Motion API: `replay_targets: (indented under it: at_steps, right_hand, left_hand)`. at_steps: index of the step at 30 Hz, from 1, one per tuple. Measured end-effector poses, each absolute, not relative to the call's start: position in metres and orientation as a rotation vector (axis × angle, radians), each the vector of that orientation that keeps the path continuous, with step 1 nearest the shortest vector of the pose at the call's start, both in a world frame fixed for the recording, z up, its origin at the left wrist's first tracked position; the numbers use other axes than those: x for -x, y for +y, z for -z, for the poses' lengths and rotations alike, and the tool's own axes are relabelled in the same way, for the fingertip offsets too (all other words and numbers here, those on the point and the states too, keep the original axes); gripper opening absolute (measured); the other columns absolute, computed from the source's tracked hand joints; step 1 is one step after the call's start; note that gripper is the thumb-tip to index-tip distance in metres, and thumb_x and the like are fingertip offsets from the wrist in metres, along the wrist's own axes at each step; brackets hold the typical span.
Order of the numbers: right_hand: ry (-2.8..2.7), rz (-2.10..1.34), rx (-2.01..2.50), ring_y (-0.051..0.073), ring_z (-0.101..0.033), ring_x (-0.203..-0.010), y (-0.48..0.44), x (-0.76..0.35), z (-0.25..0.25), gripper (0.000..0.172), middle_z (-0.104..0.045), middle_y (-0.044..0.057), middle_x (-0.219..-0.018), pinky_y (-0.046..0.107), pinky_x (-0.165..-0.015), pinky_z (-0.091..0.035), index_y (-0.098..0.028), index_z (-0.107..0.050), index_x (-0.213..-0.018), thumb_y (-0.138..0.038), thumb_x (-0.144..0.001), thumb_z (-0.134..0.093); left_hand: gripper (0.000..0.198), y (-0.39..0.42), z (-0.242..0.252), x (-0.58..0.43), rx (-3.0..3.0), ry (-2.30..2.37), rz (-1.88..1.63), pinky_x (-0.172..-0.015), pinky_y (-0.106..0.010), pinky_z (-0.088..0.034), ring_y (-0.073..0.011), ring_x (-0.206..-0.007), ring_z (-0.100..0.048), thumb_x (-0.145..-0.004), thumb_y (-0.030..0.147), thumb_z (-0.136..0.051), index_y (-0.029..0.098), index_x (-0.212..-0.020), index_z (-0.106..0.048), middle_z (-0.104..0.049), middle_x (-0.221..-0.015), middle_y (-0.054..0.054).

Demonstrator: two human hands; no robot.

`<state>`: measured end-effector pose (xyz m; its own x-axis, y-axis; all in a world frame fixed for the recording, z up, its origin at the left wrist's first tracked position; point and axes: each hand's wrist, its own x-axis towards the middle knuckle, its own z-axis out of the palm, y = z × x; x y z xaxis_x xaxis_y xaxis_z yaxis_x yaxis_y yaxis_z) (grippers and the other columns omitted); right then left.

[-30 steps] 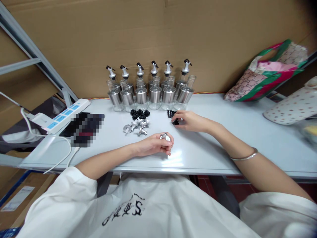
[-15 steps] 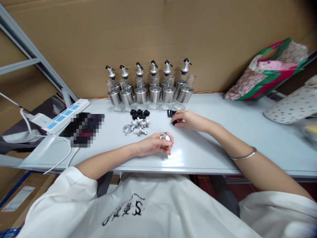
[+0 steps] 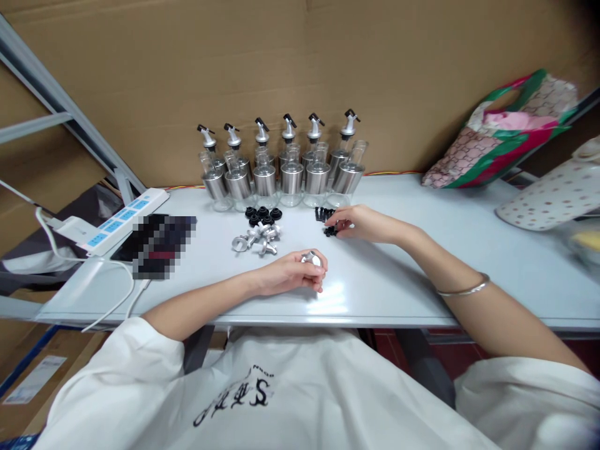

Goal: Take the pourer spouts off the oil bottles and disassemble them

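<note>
Far left: white power strip (image 3: pixel 117 219) on the table (image 3: pixel 422 275), cable trailing off the near edge; beside it a dark blurred-out object (image 3: pixel 159 244). Centre-left: loose heap of metal spouts (image 3: pixel 257 237), with a cluster of black rings (image 3: pixel 262 214) just behind it. Left hand (image 3: pixel 288 276) rests on the table near the front edge, fingers curled closed around one silver fitting (image 3: pixel 312 257); only the fitting's rounded top shows above the fingers. Behind, against the cardboard: row of steel-sleeved glass bottles (image 3: pixel 281 178), six of them capped with pourers. Right of centre: right hand (image 3: pixel 363 224) reaches forward, its fingertips (image 3: pixel 340 226) drawn together on the small black parts (image 3: pixel 325 219) lying just in front of the bottles. Cannot tell whether a part is actually pinched or only touched. Thin bangle (image 3: pixel 464 289) on that forearm. Far right: a colourful bag (image 3: pixel 501 131), well apart.

Risks, as judged: the black parts are tiny and bunched, so a pinch could take two at once or flick one off across the smooth top. The right hand works close to the bottles, and a knuckle could tip the nearest one into the row. The fitting is round, so a loosened grip could let it roll toward the table edge.
</note>
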<state>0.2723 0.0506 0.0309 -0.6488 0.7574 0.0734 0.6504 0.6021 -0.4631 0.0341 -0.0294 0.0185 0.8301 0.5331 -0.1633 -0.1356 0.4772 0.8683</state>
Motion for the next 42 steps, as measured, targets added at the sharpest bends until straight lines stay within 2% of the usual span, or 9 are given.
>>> replay_targets:
  at_steps: [15, 26, 29, 32, 36, 39, 42]
  right_hand:
    - [-2.575, -0.595, 1.161, 0.017, -0.06, -0.073, 0.048, -0.264, -0.029, 0.027, -0.066, 0.009, -0.095, 0.028, -0.067, -0.047, -0.016, -0.069, -0.098, -0.031, -0.077, -0.06]
    - [-2.556, -0.544, 1.073, 0.016, -0.059, -0.069, 0.05, -0.263, -0.024, 0.024, -0.067, 0.008, -0.088, 0.028, -0.064, -0.047, -0.017, -0.071, -0.09, -0.036, -0.079, -0.059]
    - [-2.546, -0.548, 1.095, 0.016, -0.059, -0.068, 0.049, -0.265, -0.029, 0.03, -0.066, 0.008, -0.088, 0.028, -0.062, -0.046, -0.016, -0.069, -0.094, -0.041, -0.078, -0.062]
    - [-2.442, -0.343, 1.103, 0.017, -0.057, -0.067, 0.042, -0.264, -0.038, 0.037, -0.066, 0.008, -0.084, 0.029, -0.062, -0.045, -0.016, -0.067, -0.097, -0.049, -0.083, -0.057]
    - [-2.274, 0.113, 0.896, 0.019, -0.057, -0.071, 0.023, -0.251, -0.046, 0.047, -0.065, 0.01, -0.082, 0.032, -0.07, -0.043, -0.015, -0.062, -0.108, -0.048, -0.096, -0.032]
    - [-2.359, 0.347, 0.585, 0.019, -0.058, -0.076, 0.011, -0.238, -0.043, 0.053, -0.065, 0.012, -0.088, 0.032, -0.069, -0.043, -0.013, -0.058, -0.115, -0.051, -0.096, -0.026]
    - [-2.451, 0.515, 0.39, 0.017, -0.057, -0.074, 0.006, -0.227, -0.036, 0.044, -0.066, 0.011, -0.091, 0.03, -0.065, -0.041, -0.014, -0.054, -0.119, -0.043, -0.098, -0.029]
  left_hand:
    - [0.023, -0.029, -0.017, -0.034, -0.993, 0.447, -0.422, -0.069, -0.027, -0.043, -0.0104, -0.061, -0.056, -0.071, 0.027, -0.071, 0.014, -0.081, -0.055, -0.054, -0.064, 0.003]
    - [0.024, -0.029, -0.019, -0.034, -0.996, 0.449, -0.421, -0.069, -0.027, -0.043, -0.0097, -0.06, -0.057, -0.071, 0.027, -0.072, 0.014, -0.081, -0.054, -0.055, -0.064, 0.003]
    - [0.024, -0.03, -0.019, -0.034, -1.0, 0.452, -0.42, -0.069, -0.027, -0.042, -0.0101, -0.061, -0.057, -0.071, 0.028, -0.072, 0.014, -0.081, -0.054, -0.054, -0.065, 0.003]
    - [0.026, -0.03, -0.019, -0.035, -0.994, 0.44, -0.424, -0.07, -0.028, -0.043, -0.01, -0.06, -0.055, -0.071, 0.031, -0.072, 0.015, -0.08, -0.054, -0.053, -0.065, 0.003]
    - [0.034, -0.03, -0.019, -0.035, -0.994, 0.415, -0.416, -0.073, -0.03, -0.044, -0.0082, -0.054, -0.046, -0.075, 0.042, -0.068, 0.015, -0.067, -0.049, -0.038, -0.056, 0.007]
    - [0.05, -0.029, -0.019, -0.034, -1.026, 0.41, -0.381, -0.076, -0.031, -0.045, -0.0075, -0.048, -0.036, -0.077, 0.063, -0.056, 0.018, -0.06, -0.043, -0.028, -0.052, 0.009]
    - [0.062, -0.029, -0.019, -0.033, -1.086, 0.418, -0.345, -0.072, -0.032, -0.046, -0.0076, -0.043, -0.027, -0.074, 0.078, -0.038, 0.02, -0.054, -0.038, -0.021, -0.047, 0.01]
